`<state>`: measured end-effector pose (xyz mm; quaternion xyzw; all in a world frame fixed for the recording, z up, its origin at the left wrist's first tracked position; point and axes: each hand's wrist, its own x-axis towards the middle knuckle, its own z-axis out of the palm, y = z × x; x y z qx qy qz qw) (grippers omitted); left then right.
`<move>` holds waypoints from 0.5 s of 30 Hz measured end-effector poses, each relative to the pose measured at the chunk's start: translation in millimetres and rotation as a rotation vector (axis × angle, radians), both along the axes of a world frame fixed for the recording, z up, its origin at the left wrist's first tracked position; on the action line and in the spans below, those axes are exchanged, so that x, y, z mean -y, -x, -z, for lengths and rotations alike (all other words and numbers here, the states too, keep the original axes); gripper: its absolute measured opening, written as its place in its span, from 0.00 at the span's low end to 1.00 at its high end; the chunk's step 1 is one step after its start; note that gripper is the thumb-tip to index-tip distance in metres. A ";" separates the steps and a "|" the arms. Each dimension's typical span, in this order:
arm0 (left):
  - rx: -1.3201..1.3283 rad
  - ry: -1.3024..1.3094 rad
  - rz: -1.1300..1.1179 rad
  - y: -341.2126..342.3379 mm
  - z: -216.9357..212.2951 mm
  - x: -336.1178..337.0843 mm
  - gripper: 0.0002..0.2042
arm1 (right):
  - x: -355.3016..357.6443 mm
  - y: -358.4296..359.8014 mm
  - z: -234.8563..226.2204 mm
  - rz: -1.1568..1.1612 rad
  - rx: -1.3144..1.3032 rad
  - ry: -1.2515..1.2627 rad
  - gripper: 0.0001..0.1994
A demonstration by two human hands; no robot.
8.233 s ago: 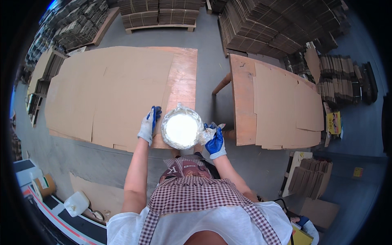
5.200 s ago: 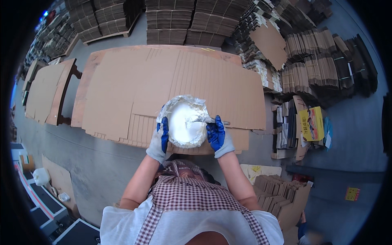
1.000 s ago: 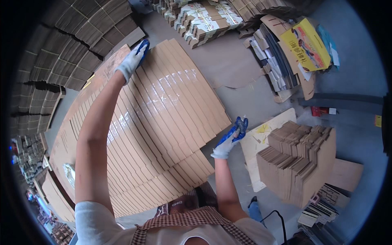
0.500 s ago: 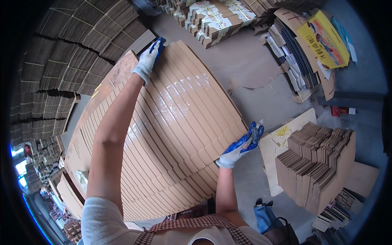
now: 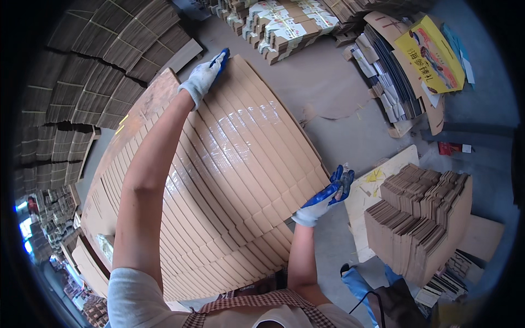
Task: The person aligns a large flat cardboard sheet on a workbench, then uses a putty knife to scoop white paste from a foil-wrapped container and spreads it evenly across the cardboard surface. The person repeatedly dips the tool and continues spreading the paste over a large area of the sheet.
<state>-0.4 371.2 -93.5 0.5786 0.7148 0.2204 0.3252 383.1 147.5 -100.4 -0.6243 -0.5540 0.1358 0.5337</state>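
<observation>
Both gloved hands grip the fanned cardboard stack (image 5: 229, 180) along its long axis, left hand (image 5: 203, 76) at the far end, right hand (image 5: 324, 197) apparently clasping the nearer edge.

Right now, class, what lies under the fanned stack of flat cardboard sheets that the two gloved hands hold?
Beneath the fanned cardboard stack, a brown table edge shows at its far left side. The rest is covered. The left hand and right hand grip opposite edges.

The grey concrete floor (image 5: 339, 126) carries a pale board (image 5: 377, 191) bearing a stack of folded cartons (image 5: 421, 224) — further off lie piles of printed flat boxes (image 5: 284, 22) and a yellow printed carton (image 5: 429, 54).
</observation>
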 end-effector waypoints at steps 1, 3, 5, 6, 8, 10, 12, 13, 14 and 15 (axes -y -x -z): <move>-0.005 0.021 -0.002 0.9 1.2 -2.2 0.27 | -1.2 0.9 0.3 0.006 0.018 -0.051 0.28; -0.028 0.023 -0.007 -1.4 -1.3 1.1 0.26 | -0.9 8.3 -7.0 0.032 0.026 -0.077 0.27; -0.055 -0.027 -0.019 -10.1 -7.2 11.7 0.26 | 5.1 9.4 -9.7 0.079 -0.001 0.026 0.26; -0.061 -0.013 -0.011 -18.0 -15.5 13.3 0.25 | 6.8 7.8 -10.5 0.112 -0.018 0.107 0.25; -0.079 0.017 -0.009 -27.5 -35.0 18.6 0.24 | 3.8 7.7 -11.4 0.092 -0.118 0.063 0.27; -0.144 0.003 0.038 -35.2 -45.3 20.3 0.23 | 2.6 4.5 -7.5 0.075 -0.170 0.019 0.27; -0.164 0.002 0.065 -34.4 -48.4 21.6 0.23 | 4.2 4.1 -1.6 0.051 -0.183 -0.020 0.26; -0.196 -0.072 0.093 -27.7 -35.9 19.9 0.23 | 5.0 5.3 1.5 0.077 -0.202 -0.023 0.27; -0.234 -0.144 0.114 -15.1 -15.5 19.8 0.23 | 5.5 9.3 2.0 0.096 -0.227 -0.024 0.28; -0.269 -0.212 0.149 -13.2 -8.8 16.1 0.23 | 6.1 10.3 2.9 0.129 -0.249 -0.021 0.29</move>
